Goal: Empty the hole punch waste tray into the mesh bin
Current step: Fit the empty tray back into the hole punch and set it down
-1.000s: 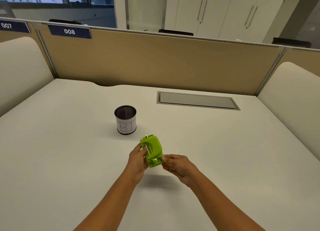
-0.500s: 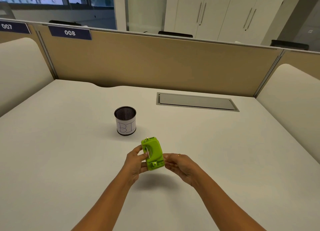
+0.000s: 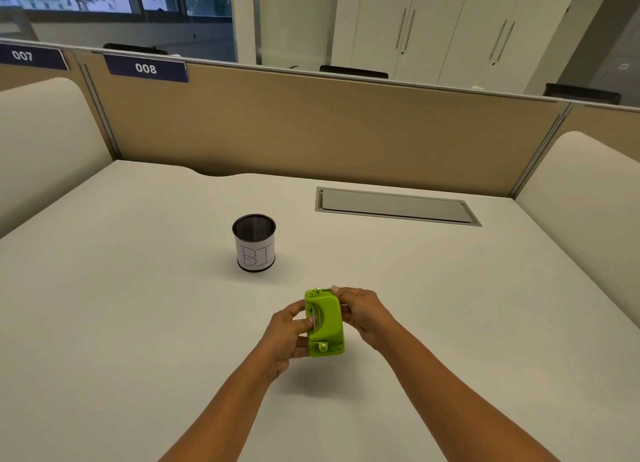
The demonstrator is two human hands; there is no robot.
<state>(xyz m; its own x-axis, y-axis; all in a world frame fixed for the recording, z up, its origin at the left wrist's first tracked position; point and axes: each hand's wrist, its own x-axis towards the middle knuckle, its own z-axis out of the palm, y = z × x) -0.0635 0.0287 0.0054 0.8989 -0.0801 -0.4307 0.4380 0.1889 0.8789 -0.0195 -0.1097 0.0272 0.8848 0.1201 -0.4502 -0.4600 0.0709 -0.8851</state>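
Observation:
A lime-green hole punch (image 3: 325, 323) is held above the white desk (image 3: 138, 323), standing on end with its handle side facing me. My left hand (image 3: 289, 333) grips its left side, thumb on the front. My right hand (image 3: 363, 314) clasps its right side and far end, fingers curled over the top edge. The waste tray on the punch's underside is hidden from me. The black mesh bin (image 3: 254, 242), a small cylinder with a white paper label marked "BI", stands on the desk beyond and left of the punch, a hand's length away.
A grey cable hatch (image 3: 394, 206) is set flush in the desk at the back right. Tan partition panels (image 3: 311, 129) wall the far edge, and cream side screens (image 3: 41, 143) rise at left and right.
My right hand has slid from the punch's lower end up along its right side to the top edge. The punch has turned more upright and shifted slightly lower in view.

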